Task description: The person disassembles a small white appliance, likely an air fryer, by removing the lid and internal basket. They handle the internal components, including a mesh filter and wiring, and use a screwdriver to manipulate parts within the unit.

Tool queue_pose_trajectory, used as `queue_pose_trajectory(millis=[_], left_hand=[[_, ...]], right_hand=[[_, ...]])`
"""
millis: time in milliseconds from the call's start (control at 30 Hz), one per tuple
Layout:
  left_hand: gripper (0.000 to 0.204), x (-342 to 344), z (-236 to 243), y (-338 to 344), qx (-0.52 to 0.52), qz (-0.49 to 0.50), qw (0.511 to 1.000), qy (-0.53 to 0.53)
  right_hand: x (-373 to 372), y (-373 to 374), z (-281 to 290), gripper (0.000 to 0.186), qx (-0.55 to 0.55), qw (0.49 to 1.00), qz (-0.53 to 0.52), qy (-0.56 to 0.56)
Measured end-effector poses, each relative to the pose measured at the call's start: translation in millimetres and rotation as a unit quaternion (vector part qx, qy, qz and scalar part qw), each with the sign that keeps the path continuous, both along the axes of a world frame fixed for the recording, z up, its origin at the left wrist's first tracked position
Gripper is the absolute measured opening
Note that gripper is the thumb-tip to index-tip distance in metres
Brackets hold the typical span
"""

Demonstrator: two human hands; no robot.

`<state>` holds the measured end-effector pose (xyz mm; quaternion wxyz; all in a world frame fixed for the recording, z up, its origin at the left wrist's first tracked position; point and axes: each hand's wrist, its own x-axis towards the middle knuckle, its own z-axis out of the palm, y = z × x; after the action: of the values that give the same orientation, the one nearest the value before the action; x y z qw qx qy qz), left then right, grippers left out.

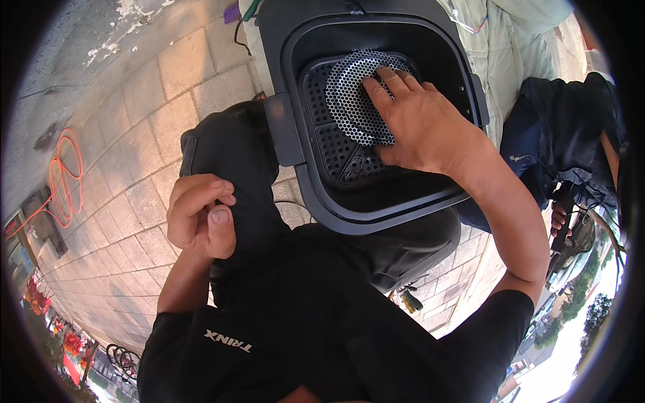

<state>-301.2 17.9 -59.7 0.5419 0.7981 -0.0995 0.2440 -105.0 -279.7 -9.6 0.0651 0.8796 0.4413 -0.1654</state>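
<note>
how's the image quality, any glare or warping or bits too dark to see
Head view: the white sky at lower right is blown out; head view: the beige rectangular paving bends toward the left rim, and the corners are black; head view: the round silver perforated metal disc shows its holes clearly, while the square black basket has very dark inner walls.

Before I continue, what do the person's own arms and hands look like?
The left hand and right hand are bare, without gloves; no ring or watch shows on the visible parts. A short nail shows on the left thumb. Both forearms are uncovered, below the short sleeves of a plain-sleeved black shirt with white lettering.
</note>
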Motion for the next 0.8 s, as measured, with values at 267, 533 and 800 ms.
queue_pose_trajectory(millis=[267,533,800], left_hand=[[0.027,-3.5,-1.9,-3.0,-0.04,0.015,0.999,-0.009],[0.03,4.3,3.1,-6.9,0.007,-0.009,1.0,0.002],[0.025,8.2,4.5,-7.3,0.002,0.003,1.0,-0.001]], right_hand=[[-16.4,-1.6,48.2,0.048,-0.022,0.997,0.077,0.0],[6.5,-22.1,51.0,0.028,0.159,0.953,0.054,-0.253],[-29.5,-118.1,105.4,0.018,0.368,0.842,-0.258,-0.299]])
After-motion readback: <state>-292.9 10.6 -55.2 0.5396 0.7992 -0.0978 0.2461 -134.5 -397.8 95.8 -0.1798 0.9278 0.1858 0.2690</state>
